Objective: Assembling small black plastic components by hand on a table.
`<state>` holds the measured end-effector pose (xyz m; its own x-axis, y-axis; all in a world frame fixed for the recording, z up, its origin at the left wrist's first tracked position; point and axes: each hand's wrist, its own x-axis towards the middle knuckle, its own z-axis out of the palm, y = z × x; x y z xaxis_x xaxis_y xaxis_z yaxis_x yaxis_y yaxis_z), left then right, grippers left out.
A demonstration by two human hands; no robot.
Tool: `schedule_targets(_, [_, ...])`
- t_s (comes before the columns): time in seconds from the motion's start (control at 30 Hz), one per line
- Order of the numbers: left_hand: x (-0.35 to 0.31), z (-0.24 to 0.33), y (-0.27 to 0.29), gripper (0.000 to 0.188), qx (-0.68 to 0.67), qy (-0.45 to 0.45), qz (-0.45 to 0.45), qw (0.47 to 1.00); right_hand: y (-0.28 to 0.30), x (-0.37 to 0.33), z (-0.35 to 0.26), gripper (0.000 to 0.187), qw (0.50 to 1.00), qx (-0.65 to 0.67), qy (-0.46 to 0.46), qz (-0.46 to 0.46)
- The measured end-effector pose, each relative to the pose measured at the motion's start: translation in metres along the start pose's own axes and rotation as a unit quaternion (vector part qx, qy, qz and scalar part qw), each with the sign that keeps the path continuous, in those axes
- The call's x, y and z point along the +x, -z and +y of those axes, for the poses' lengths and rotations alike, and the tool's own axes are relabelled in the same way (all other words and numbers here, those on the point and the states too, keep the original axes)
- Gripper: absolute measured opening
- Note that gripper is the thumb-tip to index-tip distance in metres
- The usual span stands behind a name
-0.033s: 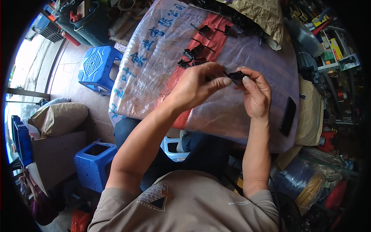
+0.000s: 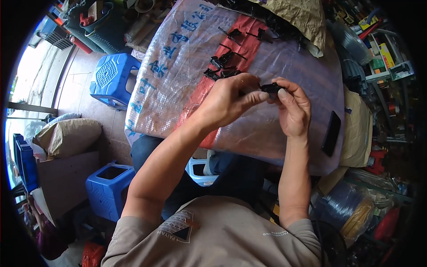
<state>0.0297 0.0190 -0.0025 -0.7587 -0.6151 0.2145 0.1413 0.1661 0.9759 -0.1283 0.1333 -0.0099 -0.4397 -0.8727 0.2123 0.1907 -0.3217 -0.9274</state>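
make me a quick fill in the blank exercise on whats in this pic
1. The left hand and right hand are at a small part coloured ____.
2. Loose parts lie on a band coloured ____.
3. The flat dark slab lies on the person's ____ side.
4. The plastic stool at upper left is coloured ____.

Missing words: black; red; right; blue
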Motion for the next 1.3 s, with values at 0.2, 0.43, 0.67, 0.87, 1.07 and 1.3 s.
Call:
schedule_targets(0.2, [-0.001,-0.007,-0.014,0.02,0.0,-0.049,0.013,0.999,-0.007,-0.006,0.009,0.021,1.0,0.006,-0.002,-0.002])
schedule_targets(0.43, [-0.002,-0.008,-0.014,0.013,0.109,-0.092,0.007,0.99,-0.011,-0.005,0.012,0.015,0.986,-0.154,0.054,-0.008])
schedule_targets(0.67, [-0.005,-0.009,-0.025,0.008,0.097,-0.133,0.076,0.983,-0.012,-0.005,0.016,0.015,0.991,-0.115,0.059,-0.022])
schedule_targets(0.87, [-0.009,-0.009,-0.024,0.009,0.108,-0.13,0.098,0.981,-0.018,-0.006,0.014,0.015,0.992,-0.123,0.036,-0.015])
schedule_targets(1.07, [-0.014,-0.016,-0.022,0.009,0.182,-0.168,0.083,0.965,-0.015,-0.004,0.015,0.018,0.996,-0.087,-0.01,-0.001])
schedule_targets(1.3, [-0.016,0.008,-0.011,0.018,-0.199,0.13,0.004,0.971,-0.005,-0.017,-0.006,0.017,0.99,-0.092,-0.097,-0.04])
